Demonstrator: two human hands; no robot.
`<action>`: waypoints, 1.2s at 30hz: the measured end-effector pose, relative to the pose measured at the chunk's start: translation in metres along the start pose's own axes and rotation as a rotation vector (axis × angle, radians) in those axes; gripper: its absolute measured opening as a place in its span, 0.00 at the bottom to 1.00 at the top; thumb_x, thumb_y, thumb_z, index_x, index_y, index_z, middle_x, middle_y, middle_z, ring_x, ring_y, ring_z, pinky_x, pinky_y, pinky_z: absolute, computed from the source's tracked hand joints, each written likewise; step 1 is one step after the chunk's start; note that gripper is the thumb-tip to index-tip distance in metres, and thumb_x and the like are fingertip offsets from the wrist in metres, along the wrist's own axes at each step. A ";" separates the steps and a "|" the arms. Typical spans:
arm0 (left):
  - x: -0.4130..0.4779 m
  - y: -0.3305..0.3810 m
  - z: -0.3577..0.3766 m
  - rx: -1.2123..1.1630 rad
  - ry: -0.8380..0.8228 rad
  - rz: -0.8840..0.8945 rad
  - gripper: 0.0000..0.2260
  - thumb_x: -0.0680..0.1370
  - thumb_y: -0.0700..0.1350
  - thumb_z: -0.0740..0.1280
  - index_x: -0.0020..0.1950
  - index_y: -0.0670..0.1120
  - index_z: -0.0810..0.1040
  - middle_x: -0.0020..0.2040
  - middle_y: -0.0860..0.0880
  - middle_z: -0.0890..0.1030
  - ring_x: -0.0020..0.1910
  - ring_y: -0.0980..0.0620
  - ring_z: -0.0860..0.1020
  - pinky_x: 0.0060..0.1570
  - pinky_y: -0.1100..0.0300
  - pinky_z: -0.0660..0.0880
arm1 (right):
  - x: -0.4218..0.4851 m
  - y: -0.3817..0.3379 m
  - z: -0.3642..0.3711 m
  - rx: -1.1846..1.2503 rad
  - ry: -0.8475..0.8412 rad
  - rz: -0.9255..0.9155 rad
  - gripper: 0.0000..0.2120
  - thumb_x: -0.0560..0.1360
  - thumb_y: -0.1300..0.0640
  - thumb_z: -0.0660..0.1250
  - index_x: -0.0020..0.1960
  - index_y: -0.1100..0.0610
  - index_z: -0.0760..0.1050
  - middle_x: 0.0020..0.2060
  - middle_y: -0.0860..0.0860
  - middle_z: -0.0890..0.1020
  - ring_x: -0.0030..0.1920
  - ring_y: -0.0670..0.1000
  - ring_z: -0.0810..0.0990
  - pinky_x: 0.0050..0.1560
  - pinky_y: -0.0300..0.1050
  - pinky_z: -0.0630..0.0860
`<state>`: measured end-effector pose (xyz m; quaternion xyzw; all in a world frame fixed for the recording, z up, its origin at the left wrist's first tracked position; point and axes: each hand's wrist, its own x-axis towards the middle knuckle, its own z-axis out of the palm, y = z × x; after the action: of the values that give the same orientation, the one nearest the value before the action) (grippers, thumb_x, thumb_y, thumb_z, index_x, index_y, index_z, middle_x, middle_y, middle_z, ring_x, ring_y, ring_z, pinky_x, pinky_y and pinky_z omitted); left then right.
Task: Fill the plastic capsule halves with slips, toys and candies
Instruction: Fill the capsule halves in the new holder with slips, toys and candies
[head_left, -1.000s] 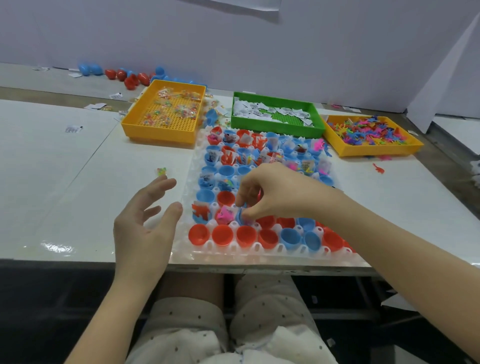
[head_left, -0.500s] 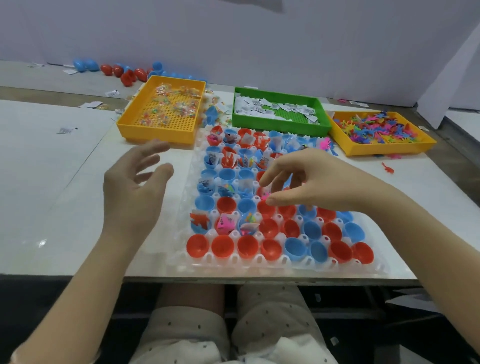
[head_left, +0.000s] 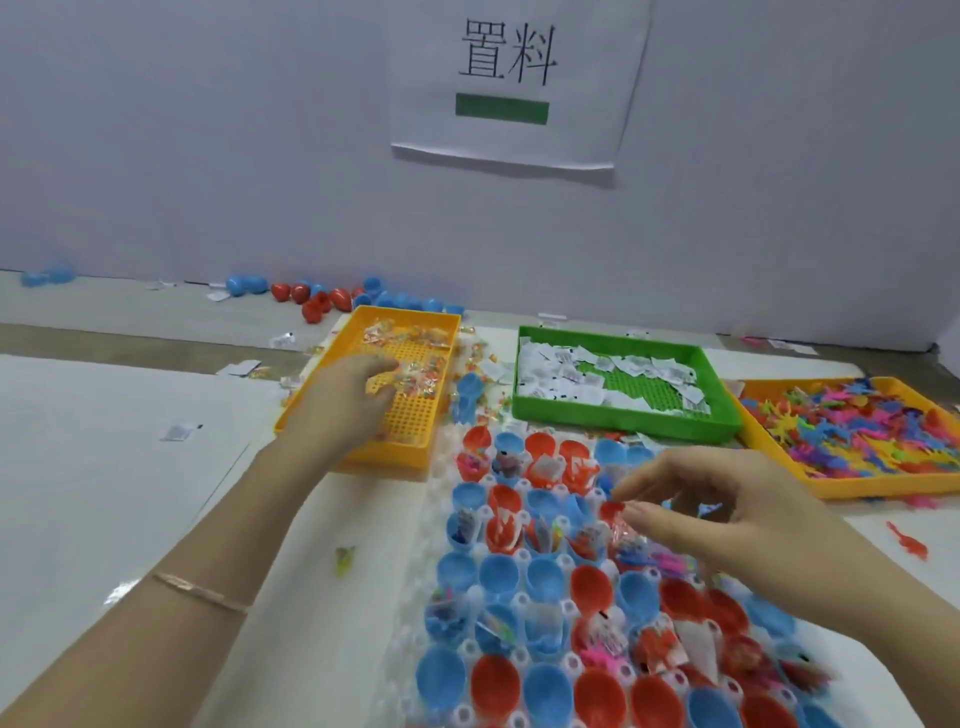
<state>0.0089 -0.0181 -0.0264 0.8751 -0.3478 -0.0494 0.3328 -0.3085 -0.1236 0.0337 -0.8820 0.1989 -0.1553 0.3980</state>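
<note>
- While the left hand (head_left: 358, 395) is down in the yellow candy tray (head_left: 410, 447), its fingers curl onto the candies (head_left: 421, 374). I cannot tell if it holds one.
- That tray's long side runs away from the person. It sits on the tabletop (head_left: 104, 467), just left of the capsule halves (head_left: 498, 571).
- One loose candy (head_left: 344, 558) lies on the tabletop between the left arm and the halves.
- The halves stand open side up in a clear holder (head_left: 434, 525). Many near ones look empty, so I think a candy must travel toward the person and to the right.
- The green tray (head_left: 623, 421) of slips (head_left: 566, 374) sits behind the halves.
- The right hand (head_left: 727, 519) hangs over the middle rows with its fingers loosely bent. I cannot tell if it pinches anything. It may get in the way.
- The toys (head_left: 857, 431) fill the toy tray (head_left: 883, 488) on the far right.
</note>
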 end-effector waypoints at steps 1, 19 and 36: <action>0.008 -0.001 0.004 0.045 -0.051 -0.008 0.20 0.80 0.51 0.65 0.72 0.54 0.72 0.74 0.50 0.70 0.68 0.46 0.72 0.60 0.51 0.76 | 0.006 0.002 -0.002 0.010 0.007 0.002 0.12 0.63 0.37 0.68 0.45 0.38 0.81 0.41 0.45 0.84 0.32 0.45 0.78 0.33 0.37 0.76; 0.047 0.013 0.009 -0.226 0.099 -0.022 0.09 0.82 0.46 0.62 0.48 0.50 0.81 0.43 0.52 0.84 0.36 0.54 0.81 0.31 0.64 0.74 | 0.112 0.054 -0.020 0.013 0.091 0.158 0.05 0.74 0.56 0.70 0.43 0.45 0.81 0.37 0.42 0.83 0.33 0.44 0.80 0.29 0.37 0.76; -0.001 0.090 -0.008 -1.408 -0.279 -0.253 0.12 0.68 0.44 0.69 0.45 0.37 0.82 0.42 0.40 0.86 0.37 0.49 0.85 0.32 0.63 0.81 | 0.174 0.098 -0.013 -0.453 0.035 0.324 0.05 0.73 0.55 0.70 0.40 0.47 0.77 0.39 0.42 0.81 0.40 0.41 0.79 0.42 0.38 0.76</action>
<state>-0.0415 -0.0611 0.0354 0.4728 -0.1689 -0.4106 0.7611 -0.1845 -0.2739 -0.0131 -0.9023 0.3739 -0.0564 0.2070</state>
